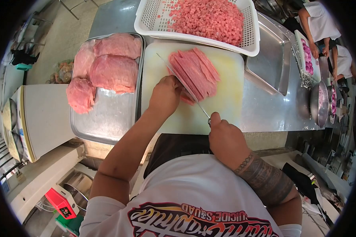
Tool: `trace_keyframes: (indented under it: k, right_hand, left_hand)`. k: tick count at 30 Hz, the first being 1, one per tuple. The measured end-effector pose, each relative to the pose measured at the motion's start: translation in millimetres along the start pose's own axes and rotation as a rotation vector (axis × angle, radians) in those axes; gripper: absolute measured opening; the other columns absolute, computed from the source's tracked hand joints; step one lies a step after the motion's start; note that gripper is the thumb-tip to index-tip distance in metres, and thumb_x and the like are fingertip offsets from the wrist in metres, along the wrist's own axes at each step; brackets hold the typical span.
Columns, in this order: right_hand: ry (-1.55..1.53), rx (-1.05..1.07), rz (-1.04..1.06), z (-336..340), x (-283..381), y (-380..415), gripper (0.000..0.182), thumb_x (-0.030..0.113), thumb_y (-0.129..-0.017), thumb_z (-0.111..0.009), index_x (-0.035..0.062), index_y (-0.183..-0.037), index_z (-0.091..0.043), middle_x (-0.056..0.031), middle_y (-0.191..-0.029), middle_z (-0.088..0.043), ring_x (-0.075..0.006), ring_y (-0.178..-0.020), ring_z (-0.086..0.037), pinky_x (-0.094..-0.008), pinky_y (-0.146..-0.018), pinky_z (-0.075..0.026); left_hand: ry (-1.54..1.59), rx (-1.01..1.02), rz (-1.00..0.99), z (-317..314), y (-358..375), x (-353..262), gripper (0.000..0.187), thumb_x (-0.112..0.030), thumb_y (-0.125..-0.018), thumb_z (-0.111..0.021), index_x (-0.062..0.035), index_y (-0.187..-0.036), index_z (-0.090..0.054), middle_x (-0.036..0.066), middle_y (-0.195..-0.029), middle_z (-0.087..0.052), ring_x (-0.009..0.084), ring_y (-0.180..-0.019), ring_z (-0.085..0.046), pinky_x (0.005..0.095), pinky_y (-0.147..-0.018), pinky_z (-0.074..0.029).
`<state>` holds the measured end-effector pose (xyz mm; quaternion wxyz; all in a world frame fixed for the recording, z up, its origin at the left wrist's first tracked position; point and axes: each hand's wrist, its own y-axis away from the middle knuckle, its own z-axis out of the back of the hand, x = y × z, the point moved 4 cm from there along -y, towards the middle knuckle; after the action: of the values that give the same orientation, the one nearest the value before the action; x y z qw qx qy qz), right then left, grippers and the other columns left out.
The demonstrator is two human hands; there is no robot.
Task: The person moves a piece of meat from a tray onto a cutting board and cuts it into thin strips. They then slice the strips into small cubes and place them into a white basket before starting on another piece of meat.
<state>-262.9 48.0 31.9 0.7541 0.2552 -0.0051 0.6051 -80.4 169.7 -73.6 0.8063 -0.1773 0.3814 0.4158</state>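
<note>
On a white cutting board (229, 106) lies a stack of raw pink meat (199, 73) cut into long strips. A long-bladed knife (194, 98) runs diagonally along the near left side of the strips, its tip pointing up and left. My right hand (227, 136) is closed around the knife handle, most of which it hides. At the board's left, my left hand (165, 94) has its fingers curled in against the meat beside the blade. Its fingertips are partly hidden. A small bit of meat shows under the blade, near my left hand.
Left of the board, a metal tray (110, 116) holds several large raw meat pieces (114, 73). Behind stands a white perforated basket (197, 37) with diced meat (209, 19). Another metal tray (267, 57) sits right. Two people (322, 23) work near purple onions (307, 57) at far right.
</note>
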Motion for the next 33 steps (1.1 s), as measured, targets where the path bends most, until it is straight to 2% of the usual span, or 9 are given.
trace_keyframes:
  k: [8, 10, 13, 16, 20, 24, 27, 30, 33]
  right_hand:
    - [0.03, 0.021, 0.002, -2.0, 1.2, -27.2, 0.012, 0.006, -0.095, -0.057, 0.001, -0.104, -0.051, -0.0191, -0.078, -0.067, -0.0351, -0.067, -0.073, -0.0422, -0.058, -0.06]
    - [0.009, 0.001, 0.04, -6.5, 2.6, -33.7, 0.013, 0.006, -0.095, -0.057, 0.0004, -0.106, -0.052, -0.0196, -0.079, -0.068, -0.0351, -0.067, -0.073, -0.0419, -0.058, -0.06]
    - [0.1, 0.041, -0.025, -18.2, 10.9, -44.3, 0.015, 0.007, -0.096, -0.057, -0.0012, -0.108, -0.053, -0.0206, -0.08, -0.069, -0.036, -0.068, -0.074, -0.0425, -0.058, -0.06]
    - [0.028, -0.09, 0.01, -48.5, -4.3, -62.6, 0.018, 0.008, -0.096, -0.056, -0.002, -0.111, -0.053, -0.0213, -0.08, -0.069, -0.0364, -0.067, -0.074, -0.0429, -0.058, -0.06]
    - [0.013, -0.11, 0.035, -49.6, -10.3, -69.6, 0.019, 0.008, -0.097, -0.055, -0.0018, -0.113, -0.054, -0.0215, -0.079, -0.07, -0.0373, -0.07, -0.074, -0.0449, -0.06, -0.061]
    - [-0.059, -0.079, -0.005, -37.8, -11.6, -49.2, 0.02, 0.008, -0.097, -0.055, -0.0007, -0.115, -0.053, -0.0212, -0.079, -0.07, -0.0404, -0.075, -0.073, -0.0508, -0.066, -0.059]
    - [-0.151, -0.054, -0.07, -12.3, -27.3, -11.0, 0.022, 0.009, -0.095, -0.058, -0.0004, -0.115, -0.052, -0.0213, -0.079, -0.07, -0.0432, -0.077, -0.072, -0.0548, -0.07, -0.057]
    - [-0.265, -0.11, -0.175, 6.4, -42.6, 30.4, 0.028, 0.008, -0.093, -0.062, -0.0017, -0.117, -0.052, -0.0227, -0.08, -0.07, -0.0455, -0.079, -0.071, -0.0559, -0.071, -0.056]
    - [-0.41, -0.178, -0.333, 3.7, -65.9, 58.6, 0.033, 0.006, -0.092, -0.063, -0.0038, -0.121, -0.052, -0.0243, -0.082, -0.07, -0.0465, -0.081, -0.071, -0.0552, -0.071, -0.056]
  left_hand:
    - [0.001, -0.018, 0.042, 4.6, 0.9, -4.7, 0.022, -0.003, -0.088, -0.075, 0.0027, -0.109, -0.07, 0.022, -0.107, -0.074, 0.0401, -0.101, -0.073, 0.046, -0.088, -0.059]
    - [0.085, -0.03, 0.056, 3.3, 1.0, -1.9, 0.02, -0.001, -0.087, -0.074, 0.0027, -0.105, -0.067, 0.022, -0.104, -0.072, 0.0415, -0.099, -0.071, 0.0481, -0.087, -0.058]
    - [0.091, -0.012, 0.105, 5.1, 1.2, -0.4, 0.018, 0.0, -0.087, -0.073, 0.0025, -0.104, -0.067, 0.022, -0.104, -0.072, 0.0419, -0.099, -0.071, 0.0485, -0.087, -0.058]
    - [0.064, -0.021, 0.09, 1.8, 4.2, 9.1, 0.019, 0.0, -0.087, -0.073, 0.0029, -0.105, -0.068, 0.022, -0.105, -0.072, 0.0414, -0.1, -0.071, 0.0476, -0.089, -0.058]
    - [0.039, -0.032, 0.044, 0.7, 3.5, 7.7, 0.021, -0.007, -0.091, -0.076, 0.0026, -0.109, -0.07, 0.021, -0.103, -0.075, 0.0354, -0.096, -0.075, 0.0433, -0.085, -0.059]
    - [0.095, -0.04, 0.102, 0.4, 6.1, 3.8, 0.026, -0.007, -0.088, -0.078, 0.0044, -0.11, -0.068, 0.022, -0.107, -0.073, 0.0393, -0.099, -0.073, 0.0448, -0.089, -0.058]
    - [0.071, -0.04, 0.03, -6.2, 0.8, 10.7, 0.034, -0.009, -0.086, -0.081, 0.0011, -0.116, -0.068, 0.02, -0.121, -0.071, 0.038, -0.113, -0.069, 0.0452, -0.096, -0.056]
    - [-0.11, -0.219, -0.301, -0.3, -4.9, -5.8, 0.041, -0.012, -0.089, -0.079, -0.0047, -0.127, -0.068, 0.018, -0.138, -0.065, 0.0399, -0.13, -0.061, 0.0504, -0.111, -0.048]
    - [-0.273, -0.11, -0.582, -13.6, -20.9, -3.8, 0.047, -0.012, -0.09, -0.075, -0.0075, -0.136, -0.065, 0.018, -0.143, -0.061, 0.0418, -0.142, -0.049, 0.0521, -0.121, -0.038]
